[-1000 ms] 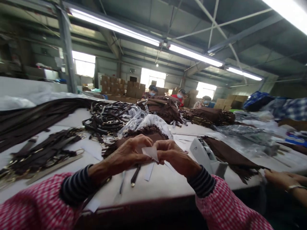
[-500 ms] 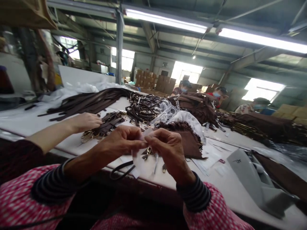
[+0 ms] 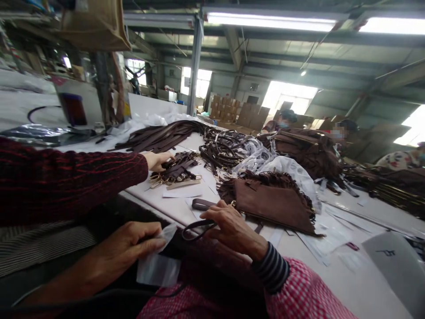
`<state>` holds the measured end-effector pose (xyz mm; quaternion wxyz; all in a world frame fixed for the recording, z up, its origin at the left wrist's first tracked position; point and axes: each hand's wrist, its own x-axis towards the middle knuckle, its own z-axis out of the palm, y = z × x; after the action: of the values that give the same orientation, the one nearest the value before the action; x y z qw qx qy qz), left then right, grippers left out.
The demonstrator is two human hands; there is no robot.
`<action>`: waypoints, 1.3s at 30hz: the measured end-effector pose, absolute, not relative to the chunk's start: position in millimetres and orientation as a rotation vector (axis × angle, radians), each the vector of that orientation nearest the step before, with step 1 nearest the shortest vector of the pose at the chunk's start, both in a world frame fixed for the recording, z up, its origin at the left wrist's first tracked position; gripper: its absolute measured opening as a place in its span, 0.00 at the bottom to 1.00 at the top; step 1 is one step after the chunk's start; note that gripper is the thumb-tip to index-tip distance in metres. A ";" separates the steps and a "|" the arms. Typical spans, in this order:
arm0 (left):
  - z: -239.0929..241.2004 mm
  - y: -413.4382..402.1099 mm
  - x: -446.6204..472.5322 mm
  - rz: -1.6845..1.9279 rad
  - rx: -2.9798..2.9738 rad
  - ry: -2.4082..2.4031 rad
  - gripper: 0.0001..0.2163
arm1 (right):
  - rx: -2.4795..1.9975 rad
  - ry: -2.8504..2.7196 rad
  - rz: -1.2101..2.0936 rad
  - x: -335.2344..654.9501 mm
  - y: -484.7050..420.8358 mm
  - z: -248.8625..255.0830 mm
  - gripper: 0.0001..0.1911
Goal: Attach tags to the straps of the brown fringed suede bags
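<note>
Low at the table's front edge, my left hand (image 3: 146, 241) is closed, pinching a small clear plastic bag (image 3: 159, 269) that hangs below its fingers. My right hand (image 3: 232, 228) reaches over the table edge, its thumb and fingers around a thin dark strap (image 3: 191, 232) that forms a loop. Just beyond it lies a brown fringed bag (image 3: 274, 201), flat on the table, with metal rings at its near left corner. My right fingertips partly hide the strap, and whether it joins the bag cannot be made out.
At left, a co-worker's hand (image 3: 157, 160) rests on a pile of short brown straps with metal clasps (image 3: 181, 168). Long brown straps (image 3: 162, 135), clear plastic wrap (image 3: 288, 170) and a brown heap (image 3: 302, 148) lie farther back. A grey box (image 3: 395, 266) stands at right.
My hands have parted: the left has dropped down and left with the plastic bag, the right has moved to the dark strap. The view has turned left, and the co-worker's arm reaches farther in.
</note>
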<state>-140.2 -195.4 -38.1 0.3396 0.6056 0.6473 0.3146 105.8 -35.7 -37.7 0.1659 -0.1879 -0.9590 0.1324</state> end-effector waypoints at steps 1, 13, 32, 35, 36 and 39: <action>-45.9 -196.3 -141.8 0.812 1.560 1.683 0.17 | -0.527 -2.745 0.380 102.7 -35.2 -39.7 0.15; -64.6 -185.6 -136.8 0.872 1.429 1.555 0.12 | -0.482 -2.547 1.185 101.2 -19.6 -25.7 0.11; -52.0 -152.4 -126.9 0.830 1.468 1.305 0.12 | -0.477 -2.587 1.101 105.4 -21.1 -26.6 0.08; -54.5 -147.2 -124.0 0.828 1.462 1.372 0.15 | -0.492 -2.592 1.041 107.0 -21.0 -25.8 0.08; -54.6 -146.1 -122.1 0.825 1.462 1.393 0.16 | -0.498 -2.598 1.026 107.7 -20.9 -25.3 0.08; -50.1 -144.4 -113.8 0.814 1.506 1.428 0.15 | -0.507 -2.620 1.014 109.5 -19.4 -23.6 0.08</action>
<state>-113.8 -144.4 -50.1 0.4404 0.6065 0.5752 0.3277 109.5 -19.4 -23.6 0.1431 -0.1757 -0.9083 0.3517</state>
